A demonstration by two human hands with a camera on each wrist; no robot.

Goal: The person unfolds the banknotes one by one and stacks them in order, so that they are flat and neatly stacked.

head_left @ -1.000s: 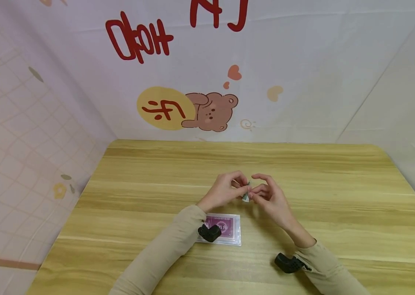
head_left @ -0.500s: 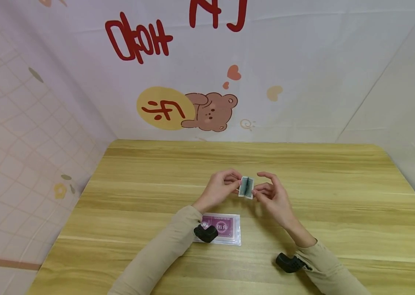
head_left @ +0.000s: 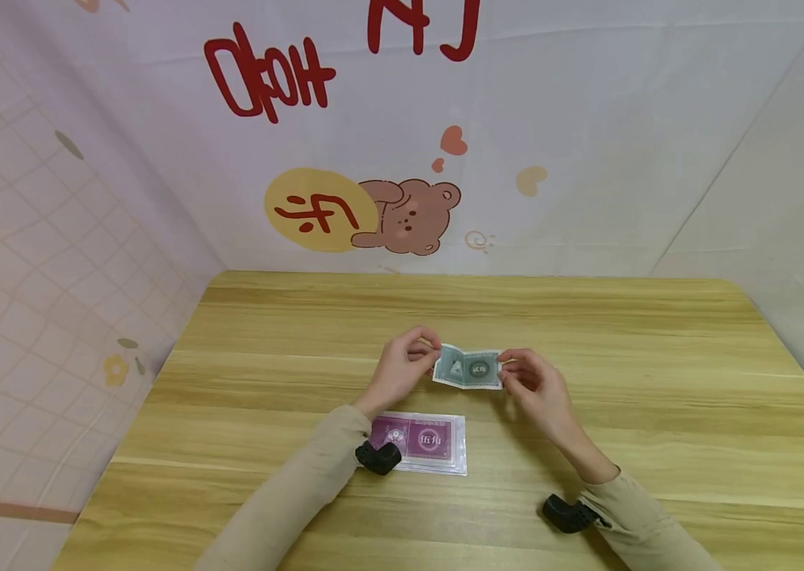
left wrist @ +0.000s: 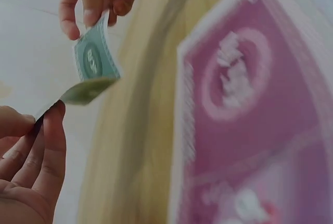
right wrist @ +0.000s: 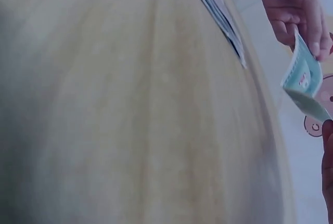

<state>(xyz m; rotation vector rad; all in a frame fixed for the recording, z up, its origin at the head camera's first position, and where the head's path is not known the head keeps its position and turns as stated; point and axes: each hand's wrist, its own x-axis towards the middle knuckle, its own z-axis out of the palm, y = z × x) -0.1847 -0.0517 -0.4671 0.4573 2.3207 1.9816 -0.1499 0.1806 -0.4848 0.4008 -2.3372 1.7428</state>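
A small green banknote (head_left: pixel 476 369) with a white border is stretched between both hands above the table, a crease running down its middle. My left hand (head_left: pixel 400 366) pinches its left end between thumb and fingers. At the other end, my right hand (head_left: pixel 539 390) pinches the right edge. The left wrist view shows the banknote (left wrist: pixel 96 63) bent at the crease, one half angled from the other. Nearer to me lies a purple banknote (head_left: pixel 432 438) in a clear plastic sleeve (head_left: pixel 461 464), partly hidden by the left wrist camera (head_left: pixel 378 457).
The wood-grain table (head_left: pixel 659 396) spreads out on both sides of the hands. A white printed cloth (head_left: pixel 587 119) with a bear and red lettering hangs behind it. In the right wrist view, the sleeve appears as a layered stack (right wrist: pixel 218 13).
The green banknote has gone from a narrow folded strip to nearly flat. My left hand has moved left and my right hand slightly right, drawing its ends apart.
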